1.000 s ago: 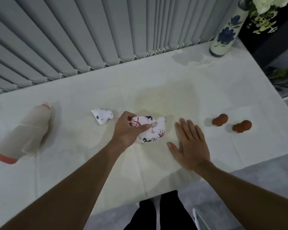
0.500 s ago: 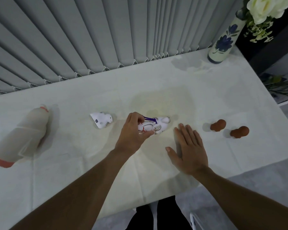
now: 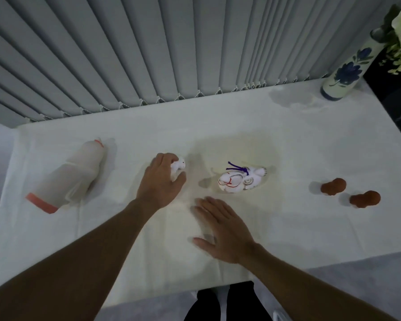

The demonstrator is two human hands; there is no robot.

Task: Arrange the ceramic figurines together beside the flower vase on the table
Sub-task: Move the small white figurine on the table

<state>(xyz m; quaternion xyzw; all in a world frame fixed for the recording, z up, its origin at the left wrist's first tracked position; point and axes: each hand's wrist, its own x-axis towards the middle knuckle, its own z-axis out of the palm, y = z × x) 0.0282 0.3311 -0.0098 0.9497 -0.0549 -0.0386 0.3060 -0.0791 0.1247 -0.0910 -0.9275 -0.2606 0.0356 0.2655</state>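
My left hand (image 3: 160, 181) is curled over a small white figurine (image 3: 178, 167) left of the table's middle, fingers closed around it. A larger white figurine (image 3: 239, 180) with red lines and a purple cord lies on its side at the centre, free of both hands. My right hand (image 3: 222, 230) rests flat and spread on the cloth just below it. Two brown figurines (image 3: 333, 186) (image 3: 365, 199) lie at the right. The flower vase (image 3: 344, 72), cream with blue flowers, stands at the far right corner.
A white cloth covers the table (image 3: 287, 140). A large pale figurine (image 3: 70, 179) with orange trim lies on its side at the left. Grey vertical blinds (image 3: 171, 47) hang along the far edge. The near table edge runs just past my right wrist.
My left hand let go of the large white figurine, which now lies at the centre, and moved left onto the small white figurine. My right hand stayed flat on the cloth.
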